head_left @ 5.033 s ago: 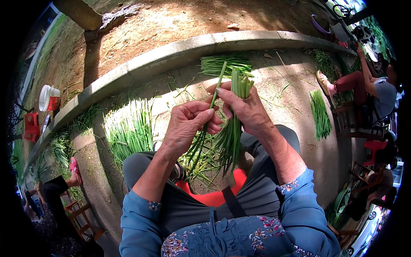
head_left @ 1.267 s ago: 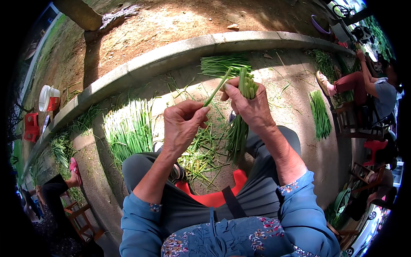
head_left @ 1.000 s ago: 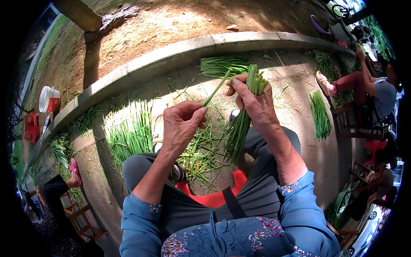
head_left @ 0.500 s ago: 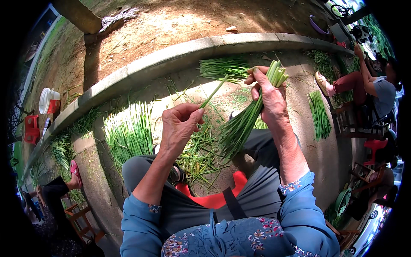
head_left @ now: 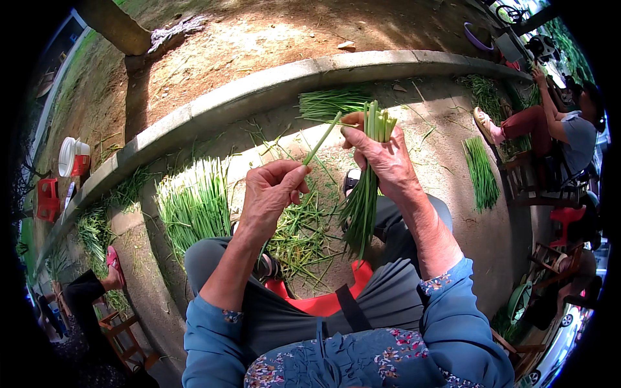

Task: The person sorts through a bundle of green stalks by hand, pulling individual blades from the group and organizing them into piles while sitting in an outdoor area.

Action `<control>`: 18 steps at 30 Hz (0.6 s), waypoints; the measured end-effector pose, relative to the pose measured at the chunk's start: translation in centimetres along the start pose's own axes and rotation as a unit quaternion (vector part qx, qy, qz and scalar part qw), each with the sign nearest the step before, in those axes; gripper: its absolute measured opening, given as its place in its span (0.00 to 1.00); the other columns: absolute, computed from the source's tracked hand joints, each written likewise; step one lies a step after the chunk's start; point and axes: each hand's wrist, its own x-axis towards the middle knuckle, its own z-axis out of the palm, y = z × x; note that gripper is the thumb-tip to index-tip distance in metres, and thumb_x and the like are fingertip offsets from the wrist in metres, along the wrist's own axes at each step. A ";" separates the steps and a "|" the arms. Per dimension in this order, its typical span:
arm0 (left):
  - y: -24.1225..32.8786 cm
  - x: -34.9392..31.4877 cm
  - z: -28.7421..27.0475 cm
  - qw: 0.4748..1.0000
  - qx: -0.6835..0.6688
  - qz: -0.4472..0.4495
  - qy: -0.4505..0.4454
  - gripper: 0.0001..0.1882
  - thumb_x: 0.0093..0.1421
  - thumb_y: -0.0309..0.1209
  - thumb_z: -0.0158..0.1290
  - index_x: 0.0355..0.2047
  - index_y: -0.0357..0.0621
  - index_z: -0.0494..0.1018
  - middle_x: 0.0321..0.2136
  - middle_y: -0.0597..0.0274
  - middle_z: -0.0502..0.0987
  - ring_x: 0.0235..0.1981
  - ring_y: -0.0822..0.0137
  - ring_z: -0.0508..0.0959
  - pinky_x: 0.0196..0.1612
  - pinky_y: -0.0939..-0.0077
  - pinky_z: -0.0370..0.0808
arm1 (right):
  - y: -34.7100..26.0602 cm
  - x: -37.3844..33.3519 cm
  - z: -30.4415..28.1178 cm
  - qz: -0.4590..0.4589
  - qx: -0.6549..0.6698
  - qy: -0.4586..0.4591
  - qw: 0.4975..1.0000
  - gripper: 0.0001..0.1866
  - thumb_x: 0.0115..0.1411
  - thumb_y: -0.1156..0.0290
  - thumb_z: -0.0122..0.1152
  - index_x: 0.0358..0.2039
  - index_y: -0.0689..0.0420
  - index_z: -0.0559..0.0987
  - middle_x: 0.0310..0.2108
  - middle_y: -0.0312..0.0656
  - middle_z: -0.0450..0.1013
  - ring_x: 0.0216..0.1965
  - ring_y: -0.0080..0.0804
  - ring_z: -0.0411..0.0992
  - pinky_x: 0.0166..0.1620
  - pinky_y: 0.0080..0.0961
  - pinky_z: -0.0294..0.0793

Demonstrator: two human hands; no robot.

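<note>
My left hand (head_left: pixel 266 194) pinches one green vegetable stalk (head_left: pixel 323 137) between thumb and fingers, its pale end pointing up and right. My right hand (head_left: pixel 388 161) is wrapped round a bundle of long green stalks (head_left: pixel 361 216). The pale cut ends stand above that hand and the darker tips hang down towards my knees. The single stalk's top end is close to my right thumb. Below, between my feet, lies a loose heap of green trimmings (head_left: pixel 301 236). A large pile of stalks (head_left: pixel 194 207) is on the ground left of my left knee.
Ahead, more stalks (head_left: pixel 333 102) lie by a curved concrete kerb (head_left: pixel 284 81). A sheaf of stalks (head_left: pixel 482 174) rests at right, near a seated person (head_left: pixel 572 136). I sit on a red stool (head_left: pixel 317 304). At left are a white bucket (head_left: pixel 67 155) and another person's foot (head_left: pixel 114 265).
My right hand has moved left and slightly down with the bundle, closer to the single stalk. The bundle now hangs more upright. My left hand has barely moved.
</note>
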 end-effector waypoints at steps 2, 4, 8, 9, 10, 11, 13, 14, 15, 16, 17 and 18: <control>0.1 -0.1 0.0 1.000 0.004 -0.006 -0.006 0.10 0.57 0.32 0.52 0.30 0.37 0.75 0.17 0.66 0.74 0.14 0.81 0.68 0.17 0.90 0.61 | -0.4 -0.1 0.1 0.000 0.007 -0.020 1.000 0.18 0.55 0.63 0.58 0.41 0.61 0.73 0.22 0.34 0.70 0.15 0.14 0.60 0.18 0.10 0.57; 0.0 0.0 -0.1 1.000 -0.014 -0.009 -0.023 0.10 0.57 0.32 0.51 0.30 0.37 0.75 0.16 0.66 0.73 0.14 0.81 0.67 0.17 0.91 0.61 | -0.6 -0.1 0.0 0.001 0.016 -0.032 0.999 0.17 0.55 0.64 0.58 0.41 0.62 0.74 0.22 0.34 0.70 0.15 0.14 0.59 0.18 0.10 0.56; 0.2 -0.1 0.1 0.998 -0.027 -0.028 -0.047 0.10 0.58 0.32 0.51 0.31 0.36 0.75 0.16 0.66 0.73 0.13 0.82 0.66 0.16 0.91 0.61 | -0.5 0.0 -0.2 -0.011 0.008 -0.052 0.999 0.15 0.56 0.64 0.57 0.39 0.62 0.75 0.21 0.34 0.69 0.16 0.14 0.60 0.18 0.11 0.56; 0.2 -0.1 0.0 0.997 -0.035 -0.031 -0.053 0.11 0.58 0.32 0.50 0.31 0.36 0.75 0.16 0.66 0.73 0.13 0.82 0.66 0.16 0.91 0.60 | -0.6 0.0 -0.2 -0.014 -0.012 -0.044 0.999 0.14 0.56 0.64 0.57 0.37 0.61 0.76 0.21 0.34 0.70 0.16 0.14 0.61 0.19 0.12 0.58; 0.1 -0.1 -0.1 0.997 -0.044 -0.035 -0.059 0.11 0.58 0.32 0.50 0.31 0.36 0.75 0.16 0.65 0.73 0.12 0.82 0.65 0.16 0.91 0.60 | -0.8 0.0 -0.2 -0.016 -0.032 -0.036 0.999 0.13 0.55 0.64 0.57 0.35 0.61 0.77 0.21 0.34 0.71 0.17 0.14 0.62 0.19 0.13 0.60; 0.1 -0.1 -0.1 0.996 -0.053 -0.039 -0.066 0.11 0.58 0.32 0.50 0.31 0.36 0.75 0.16 0.65 0.73 0.12 0.82 0.65 0.15 0.91 0.59 | -1.0 0.0 -0.2 -0.019 -0.052 -0.027 0.998 0.12 0.55 0.65 0.57 0.33 0.60 0.77 0.21 0.34 0.72 0.17 0.14 0.63 0.20 0.14 0.61; 0.2 -0.1 -0.1 0.995 -0.053 -0.041 -0.067 0.12 0.59 0.33 0.49 0.31 0.35 0.74 0.15 0.65 0.71 0.12 0.82 0.63 0.15 0.91 0.57 | -1.0 0.0 -0.1 -0.032 -0.081 -0.012 0.996 0.11 0.55 0.66 0.56 0.31 0.61 0.77 0.20 0.35 0.72 0.19 0.16 0.65 0.22 0.16 0.64; 0.2 -0.1 -0.1 0.995 -0.053 -0.042 -0.068 0.12 0.59 0.33 0.49 0.31 0.34 0.74 0.15 0.65 0.71 0.12 0.81 0.62 0.15 0.90 0.56 | -0.9 0.0 0.0 -0.039 -0.095 -0.005 0.995 0.11 0.55 0.67 0.55 0.30 0.62 0.77 0.19 0.36 0.72 0.19 0.17 0.67 0.23 0.17 0.66; 0.1 -0.1 -0.1 0.995 -0.054 -0.043 -0.069 0.12 0.59 0.33 0.49 0.31 0.34 0.74 0.14 0.66 0.70 0.12 0.81 0.62 0.15 0.90 0.55 | -0.8 0.1 0.0 -0.066 -0.116 0.000 0.991 0.10 0.55 0.67 0.54 0.29 0.62 0.77 0.19 0.36 0.73 0.20 0.18 0.68 0.24 0.17 0.67; 0.1 -0.1 -0.1 0.995 -0.055 -0.043 -0.070 0.12 0.59 0.33 0.49 0.30 0.35 0.74 0.14 0.66 0.70 0.12 0.82 0.61 0.15 0.90 0.55 | -0.6 0.1 0.0 -0.093 -0.137 0.005 0.986 0.10 0.56 0.68 0.54 0.29 0.63 0.76 0.19 0.37 0.73 0.21 0.19 0.69 0.26 0.18 0.68; 0.0 -0.1 -0.1 0.995 -0.056 -0.043 -0.071 0.12 0.59 0.34 0.48 0.30 0.35 0.74 0.14 0.66 0.69 0.12 0.82 0.61 0.14 0.90 0.55 | -0.5 0.2 0.0 -0.120 -0.158 0.010 0.980 0.10 0.56 0.69 0.53 0.28 0.63 0.76 0.19 0.38 0.73 0.22 0.19 0.70 0.27 0.19 0.69; 0.0 -0.1 -0.1 0.995 -0.056 -0.044 -0.076 0.12 0.59 0.34 0.48 0.30 0.35 0.74 0.13 0.67 0.69 0.11 0.82 0.61 0.14 0.90 0.54 | -0.5 0.2 0.0 -0.117 -0.159 0.010 0.980 0.10 0.56 0.69 0.53 0.28 0.63 0.76 0.19 0.38 0.73 0.22 0.20 0.70 0.28 0.19 0.69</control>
